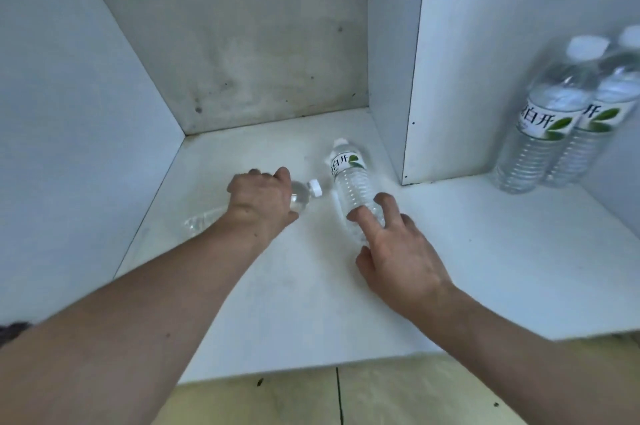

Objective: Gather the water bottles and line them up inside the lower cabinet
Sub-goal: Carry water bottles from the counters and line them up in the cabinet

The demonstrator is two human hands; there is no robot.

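Note:
I look into a white lower cabinet (277,303). My left hand (261,198) grips a clear water bottle (303,194) near its neck; its white cap points right and its base shows blurred behind my wrist. A second bottle (348,172) with a white and green label is just right of it, cap pointing to the back. The spread fingers of my right hand (398,251) touch its lower part, thumb off it. Whether that bottle stands or lies, I cannot tell. Two more labelled bottles (547,120) stand side by side in the right compartment.
A white divider panel (446,78) separates the left compartment from the right one. The stained back wall (242,44) and left side wall (69,113) close in the space. Yellowish floor (415,397) shows in front of the cabinet's edge.

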